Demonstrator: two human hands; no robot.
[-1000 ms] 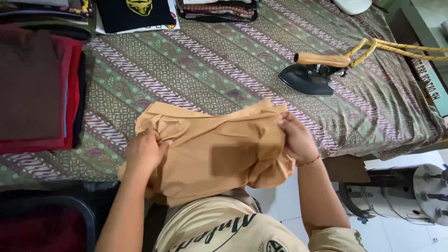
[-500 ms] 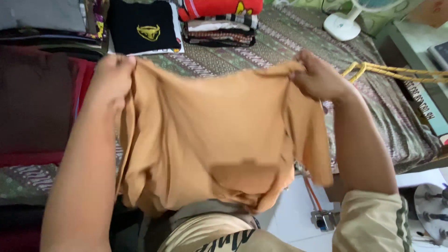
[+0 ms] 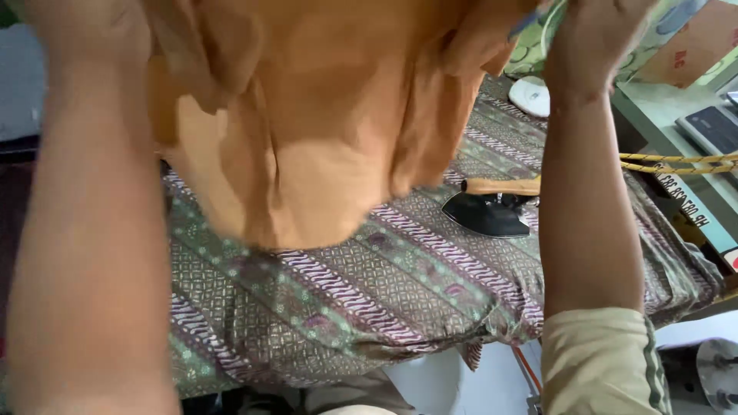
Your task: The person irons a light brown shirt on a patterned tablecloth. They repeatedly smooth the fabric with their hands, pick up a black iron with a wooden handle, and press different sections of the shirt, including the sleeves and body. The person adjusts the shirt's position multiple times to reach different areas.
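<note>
An orange-tan garment [image 3: 307, 131] hangs in the air in front of me, blurred and bunched, above the patterned cloth of the ironing table [image 3: 369, 300]. My left hand [image 3: 88, 34] grips its upper left part at the top of the view. My right hand [image 3: 596, 34] grips its upper right part, with the fingers partly cut off by the frame's top edge. Both arms are raised high. The garment's lower edge dangles free over the table.
A black iron [image 3: 488, 209] with a wooden handle lies on the table to the right, and a yellow cord [image 3: 676, 163] runs off to the right. A white object [image 3: 530, 96] sits at the far edge. A shelf with a dark device [image 3: 711, 127] stands on the right.
Both hands have lifted the garment from table level up high in front of me. It has unfolded and now hangs. The view has tilted and closed in.
</note>
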